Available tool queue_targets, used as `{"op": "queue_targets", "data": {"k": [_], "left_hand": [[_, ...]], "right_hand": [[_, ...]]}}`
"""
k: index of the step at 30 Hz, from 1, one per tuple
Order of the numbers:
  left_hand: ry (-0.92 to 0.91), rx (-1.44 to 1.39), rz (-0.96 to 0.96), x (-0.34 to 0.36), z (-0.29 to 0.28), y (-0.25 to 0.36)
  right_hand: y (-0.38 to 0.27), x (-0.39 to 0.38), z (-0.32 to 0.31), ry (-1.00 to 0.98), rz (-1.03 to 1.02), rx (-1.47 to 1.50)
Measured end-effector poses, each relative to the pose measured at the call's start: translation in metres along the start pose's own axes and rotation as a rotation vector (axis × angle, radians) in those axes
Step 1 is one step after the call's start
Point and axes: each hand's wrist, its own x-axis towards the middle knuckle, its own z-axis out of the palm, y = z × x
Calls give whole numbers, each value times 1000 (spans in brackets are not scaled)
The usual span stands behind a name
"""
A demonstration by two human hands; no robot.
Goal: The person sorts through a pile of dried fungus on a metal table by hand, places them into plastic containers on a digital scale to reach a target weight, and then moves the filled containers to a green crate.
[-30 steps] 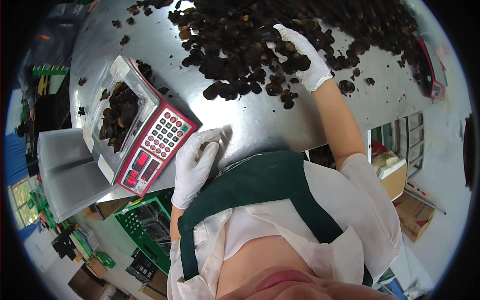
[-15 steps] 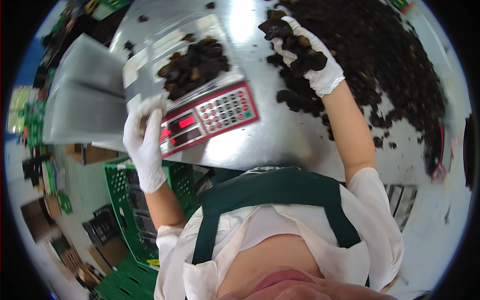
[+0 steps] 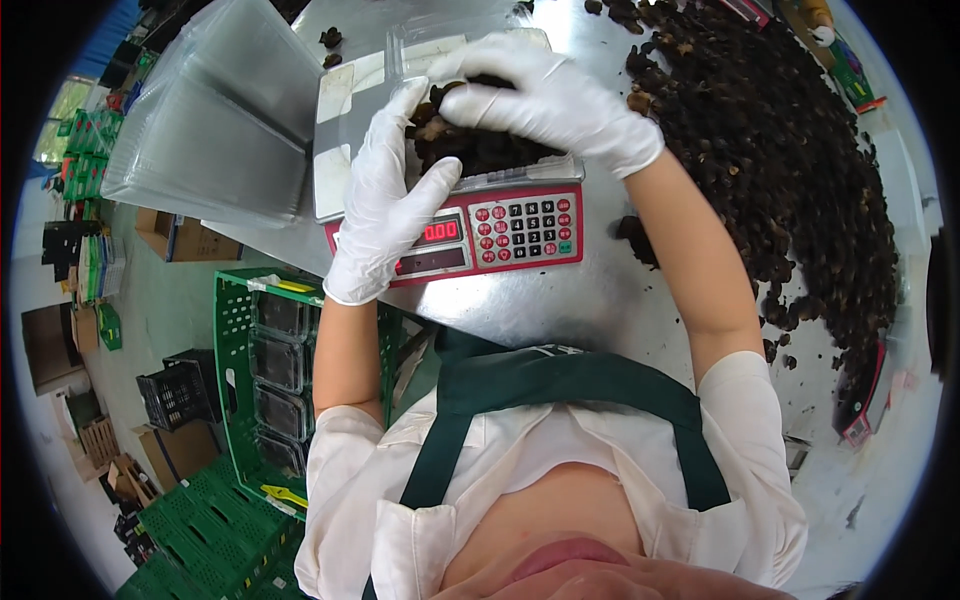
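Note:
My left hand (image 3: 385, 200), in a white glove, rests at the left side of a clear plastic box (image 3: 480, 183) on the scale (image 3: 525, 235). Its thumb and fingers are spread, beside the dark brown wood ear mushrooms (image 3: 485, 145) in the box. Over the same mushrooms arches my gloved right hand (image 3: 545, 100), thumb and fingers apart; its fingertips lie near the box's far left corner. Part of the box and its contents is hidden under the hands. The scale has a red front panel with keys and a lit red display.
Stacked clear plastic boxes (image 3: 215, 130) stand left of the scale. A large heap of wood ears (image 3: 770, 140) covers the table's right side. Below at the left, a green crate (image 3: 235, 370) holds packed clear boxes (image 3: 280, 360); more green crates (image 3: 215, 520) lie nearby.
My right hand has moved left from the heap to the box, bringing its handful of wood ears over it. My left hand has shifted up from the scale's left edge to the box.

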Motion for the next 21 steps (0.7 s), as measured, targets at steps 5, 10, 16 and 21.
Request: {"op": "queue_targets", "data": {"k": [5,10,16,21], "left_hand": [[-41,-38,-20,9,-20,4],[-29,-33,31,28,-66,-10],[16,-143,-221,69,-85,14],[-94,114,-153,124,-75,-37]], "right_hand": [[-7,-2,-41,143,291,467],[0,-30,-51,271,367,408],[-8,-40,-48,254,436,177],[-8,-61,-33,280,362,-9]]}}
